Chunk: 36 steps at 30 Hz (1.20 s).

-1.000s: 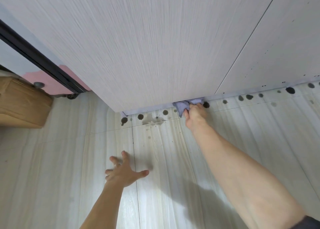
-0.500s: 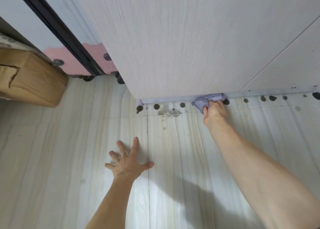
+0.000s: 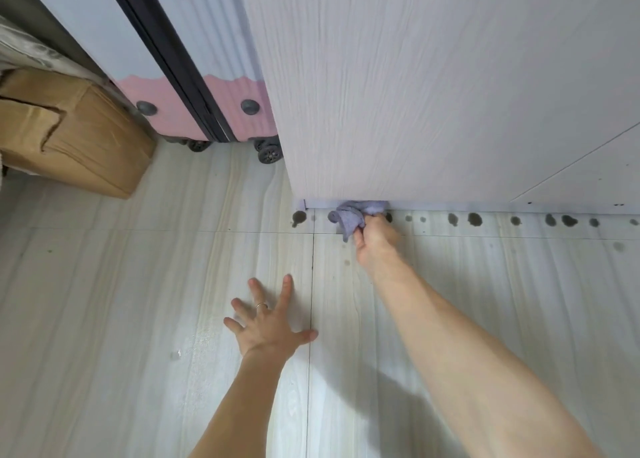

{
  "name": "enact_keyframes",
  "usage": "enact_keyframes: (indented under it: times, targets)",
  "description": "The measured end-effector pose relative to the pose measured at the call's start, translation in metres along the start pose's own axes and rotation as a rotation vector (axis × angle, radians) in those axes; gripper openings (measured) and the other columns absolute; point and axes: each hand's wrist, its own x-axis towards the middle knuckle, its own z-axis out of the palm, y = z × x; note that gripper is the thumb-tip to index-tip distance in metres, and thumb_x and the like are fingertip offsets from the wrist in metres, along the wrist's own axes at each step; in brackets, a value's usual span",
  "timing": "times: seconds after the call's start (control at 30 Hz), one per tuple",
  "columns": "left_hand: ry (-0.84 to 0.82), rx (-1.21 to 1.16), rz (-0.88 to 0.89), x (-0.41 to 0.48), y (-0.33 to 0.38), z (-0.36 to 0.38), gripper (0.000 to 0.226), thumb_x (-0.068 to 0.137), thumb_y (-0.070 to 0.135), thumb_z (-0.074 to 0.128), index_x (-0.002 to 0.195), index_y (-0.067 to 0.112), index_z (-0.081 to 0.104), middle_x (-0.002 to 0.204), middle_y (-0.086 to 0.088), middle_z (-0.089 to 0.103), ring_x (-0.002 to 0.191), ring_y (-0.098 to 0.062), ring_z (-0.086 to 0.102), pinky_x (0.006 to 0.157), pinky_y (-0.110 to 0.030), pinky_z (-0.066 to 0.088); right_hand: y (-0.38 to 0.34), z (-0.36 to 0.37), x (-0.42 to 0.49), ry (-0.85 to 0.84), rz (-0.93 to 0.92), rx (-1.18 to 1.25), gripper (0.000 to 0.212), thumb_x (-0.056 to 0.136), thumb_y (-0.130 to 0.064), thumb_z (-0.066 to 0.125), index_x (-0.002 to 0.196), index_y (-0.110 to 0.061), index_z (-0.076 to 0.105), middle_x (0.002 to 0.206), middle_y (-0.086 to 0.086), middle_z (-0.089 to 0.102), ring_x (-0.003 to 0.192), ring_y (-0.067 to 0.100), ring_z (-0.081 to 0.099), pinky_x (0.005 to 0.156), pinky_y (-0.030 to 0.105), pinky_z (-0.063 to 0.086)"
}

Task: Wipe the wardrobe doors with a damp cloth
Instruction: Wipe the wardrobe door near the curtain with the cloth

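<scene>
Down low: I am crouched over a pale wood-grain tiled floor, looking along the foot of the wardrobe.
Wardrobe door: a tall, whitish panel with fine vertical wood grain, its bottom edge just above the floor; a thin seam to a second panel runs off to the right.
Cloth: a small, crumpled lavender-grey rag, pressed against the bottom edge of the door near its left corner, trailing onto the floor.
My right hand: closed around the bunched rag, arm stretched forward so the cloth reaches the lowest strip, which I judge to be the part being wiped.
My left hand: fingers spread wide, holding nothing, palm down on the tile with a thin ring on one finger; I judge it is there to brace my weight while I lean in.
Dark spots: a row of blackish round marks on the floor along the wardrobe's base, on both sides of the cloth; what they are I cannot tell.
Suitcase: a pale blue and pink hard-shell case with a black middle band, standing on small black wheels just left of the wardrobe.
Box: a brown cardboard carton with a torn flap, on the floor at far left, well apart from my hands.
Writing: no brand, label or lettering is readable anywhere.
</scene>
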Motion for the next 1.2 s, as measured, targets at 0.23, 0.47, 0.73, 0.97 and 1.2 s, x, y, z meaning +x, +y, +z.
enact_keyframes:
  times: [0.23, 0.47, 0.73, 0.97, 1.2]
  targets:
    - [-0.011, 0.019, -0.001, -0.001, 0.001, -0.002, 0.118, 0.073, 0.087, 0.055, 0.149, 0.049, -0.027, 0.161, -0.021, -0.026, 0.140, -0.054, 0.009, 0.115, -0.065, 0.016, -0.020, -0.015, 0.013, 0.064, -0.055, 0.008, 0.027, 0.093, 0.007, 0.046, 0.088, -0.014, 0.062, 0.095, 0.003, 0.067, 0.075, 0.011, 0.064, 0.069, 0.022, 0.057]
    - [-0.016, 0.023, -0.005, 0.001, 0.000, -0.003, 0.117, 0.073, 0.088, 0.055, 0.149, 0.050, -0.026, 0.160, -0.021, -0.025, 0.140, -0.054, 0.011, 0.115, -0.065, 0.016, 0.047, 0.048, -0.023, -0.112, 0.078, -0.090, 0.019, 0.091, 0.008, 0.056, 0.079, -0.005, 0.063, 0.081, 0.010, 0.066, 0.076, 0.022, 0.065, 0.084, 0.040, 0.059]
    - [-0.006, 0.031, -0.010, 0.001, 0.001, -0.004, 0.119, 0.071, 0.088, 0.057, 0.150, 0.050, -0.024, 0.160, -0.021, -0.023, 0.136, -0.051, 0.018, 0.114, -0.063, 0.021, 0.007, 0.006, 0.000, -0.051, -0.044, -0.033, 0.026, 0.088, 0.014, 0.050, 0.074, -0.006, 0.059, 0.076, 0.011, 0.064, 0.062, 0.020, 0.063, 0.059, 0.031, 0.055]
    - [0.000, 0.017, -0.020, -0.003, 0.003, -0.008, 0.119, 0.069, 0.086, 0.061, 0.150, 0.051, -0.019, 0.159, -0.019, -0.019, 0.136, -0.050, 0.019, 0.115, -0.065, 0.016, -0.063, -0.062, 0.042, 0.163, -0.187, -0.027, 0.030, 0.093, 0.004, 0.047, 0.073, -0.018, 0.054, 0.084, 0.002, 0.059, 0.067, 0.011, 0.055, 0.055, 0.021, 0.046]
    - [0.016, 0.013, -0.020, 0.000, 0.001, -0.002, 0.119, 0.070, 0.086, 0.060, 0.150, 0.051, -0.021, 0.159, -0.018, -0.022, 0.138, -0.051, 0.016, 0.116, -0.066, 0.013, -0.012, -0.011, 0.011, 0.048, -0.068, -0.170, 0.029, 0.096, -0.001, 0.049, 0.073, -0.016, 0.057, 0.083, 0.006, 0.063, 0.065, 0.015, 0.058, 0.066, 0.031, 0.050]
